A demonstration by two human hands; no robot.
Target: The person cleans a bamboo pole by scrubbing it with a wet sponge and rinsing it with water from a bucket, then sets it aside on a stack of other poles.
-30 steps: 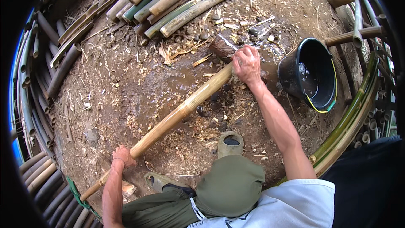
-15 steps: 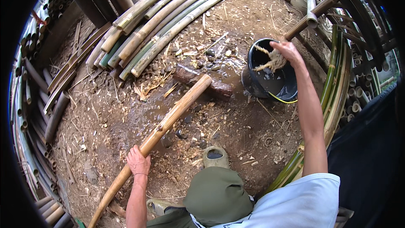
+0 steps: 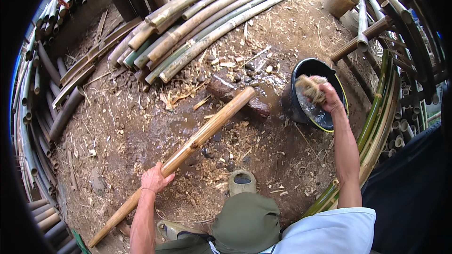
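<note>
My left hand (image 3: 156, 178) grips a long tan bamboo pole (image 3: 202, 134) that slants from the lower left up to a dark wooden block (image 3: 238, 98), where its far end rests. My right hand (image 3: 327, 98) is over a black bucket (image 3: 295, 106) holding water, closed on a wad of pale fibre scrub (image 3: 309, 87). The ground around the block is wet. My knee in green trousers and a boot (image 3: 241, 182) sit between my arms.
A row of cut bamboo poles (image 3: 212, 16) lies at the top. More poles stack along the left rim (image 3: 42, 94) and right (image 3: 381, 108). A brown pot (image 3: 340, 1) stands upper right. Shavings and chips litter the dirt.
My right hand left the pole's far end and moved right to the bucket, taking up the fibre wad. My view swung; the left hand still holds the pole.
</note>
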